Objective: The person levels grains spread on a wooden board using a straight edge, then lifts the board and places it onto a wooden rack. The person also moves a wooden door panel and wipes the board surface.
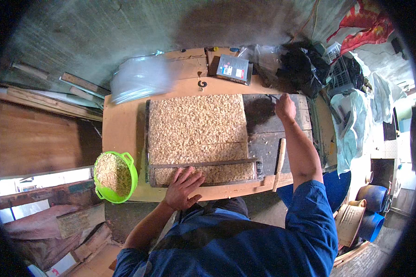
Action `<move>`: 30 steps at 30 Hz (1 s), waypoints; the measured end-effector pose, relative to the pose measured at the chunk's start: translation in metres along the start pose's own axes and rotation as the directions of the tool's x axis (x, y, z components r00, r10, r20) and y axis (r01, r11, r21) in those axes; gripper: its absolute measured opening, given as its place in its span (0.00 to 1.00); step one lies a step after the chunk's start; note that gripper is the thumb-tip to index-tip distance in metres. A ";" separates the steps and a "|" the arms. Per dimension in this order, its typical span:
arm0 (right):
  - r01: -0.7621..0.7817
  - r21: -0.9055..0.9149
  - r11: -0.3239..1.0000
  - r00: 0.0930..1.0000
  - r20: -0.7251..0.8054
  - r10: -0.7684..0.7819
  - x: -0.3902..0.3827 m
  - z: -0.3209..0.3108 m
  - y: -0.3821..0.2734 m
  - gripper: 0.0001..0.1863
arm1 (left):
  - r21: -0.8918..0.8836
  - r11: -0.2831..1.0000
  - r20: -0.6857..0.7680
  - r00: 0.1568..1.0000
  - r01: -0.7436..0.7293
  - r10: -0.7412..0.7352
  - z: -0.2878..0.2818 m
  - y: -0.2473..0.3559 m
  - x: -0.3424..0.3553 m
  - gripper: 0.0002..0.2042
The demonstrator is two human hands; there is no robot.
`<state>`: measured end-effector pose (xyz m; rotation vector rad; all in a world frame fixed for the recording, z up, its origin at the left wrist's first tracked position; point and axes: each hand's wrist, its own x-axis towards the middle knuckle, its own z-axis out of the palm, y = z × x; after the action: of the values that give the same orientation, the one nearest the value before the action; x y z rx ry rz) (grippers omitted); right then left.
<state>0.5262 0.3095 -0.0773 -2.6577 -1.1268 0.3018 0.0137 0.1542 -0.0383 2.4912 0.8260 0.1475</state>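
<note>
A shallow dark-framed tray (147,134) lies on the table, and a layer of pale chopped pieces (196,124) fills its left and middle part. My left hand (182,188) rests with fingers spread over the narrow near strip of the tray, touching the pieces there and the bar above it. At the tray's far right, over bare dark boards (268,143), my right hand (285,108) is closed. A thin dark end shows beside its fingers, but I cannot make out what it is. A long pale strip with a dark edge (279,165) lies across the tray's near right edge.
Left of the tray, a green basket (135,175) holds more pale pieces. Clear plastic sheeting (141,78), a grey box (234,69) and black plastic bags (305,64) lie along the table's far side. Blue containers (372,199) stand at the right.
</note>
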 end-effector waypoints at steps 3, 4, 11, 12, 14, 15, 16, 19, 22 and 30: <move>-0.015 0.028 0.999 0.990 -0.140 0.019 0.000 -0.011 0.007 0.13 | 0.008 1.000 -0.026 1.000 -0.003 0.003 0.001 0.001 0.000 0.31; 0.009 0.048 0.999 0.983 -0.183 -0.001 0.000 -0.013 0.011 0.14 | 0.010 1.000 -0.031 1.000 -0.006 0.006 0.002 0.001 -0.001 0.31; 0.271 -0.208 0.940 0.928 -0.202 -0.313 -0.016 -0.007 0.023 0.14 | 0.009 1.000 -0.046 0.999 0.002 -0.001 0.005 0.002 -0.003 0.30; 0.349 -0.232 0.908 0.902 -0.181 -0.393 -0.025 -0.005 0.026 0.13 | 0.001 1.000 -0.059 0.998 0.005 -0.005 0.006 0.001 -0.002 0.30; 0.431 -0.216 0.876 0.856 -0.208 -0.473 -0.046 -0.002 0.030 0.13 | 0.002 1.000 -0.088 0.996 -0.009 0.010 0.008 0.001 -0.002 0.30; 0.405 -0.062 0.912 0.882 -0.237 -0.408 -0.059 -0.001 0.032 0.13 | 0.008 1.000 -0.099 0.995 -0.013 0.013 0.009 0.002 -0.002 0.31; 0.362 0.092 0.928 0.911 -0.244 -0.331 -0.076 -0.001 0.033 0.12 | -0.008 1.000 -0.101 0.995 -0.008 0.007 0.009 0.002 -0.004 0.30; 0.125 0.660 0.741 0.991 -0.042 -0.130 -0.139 -0.008 0.037 0.11 | 0.007 1.000 -0.118 0.993 -0.014 0.014 0.011 0.006 -0.009 0.31; -0.224 0.870 0.440 0.963 0.267 -0.036 -0.205 -0.028 0.031 0.10 | 0.019 0.999 -0.146 0.989 -0.026 0.028 0.012 0.006 -0.008 0.30; -0.226 0.802 0.552 0.905 0.383 -0.186 -0.350 -0.050 -0.003 0.12 | -0.001 0.996 -0.154 0.984 -0.087 0.085 0.017 0.004 -0.004 0.32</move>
<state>0.2994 0.0509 0.0047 -1.7376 -0.7317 1.1640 0.0167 0.1415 -0.0507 2.5334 0.7769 0.3762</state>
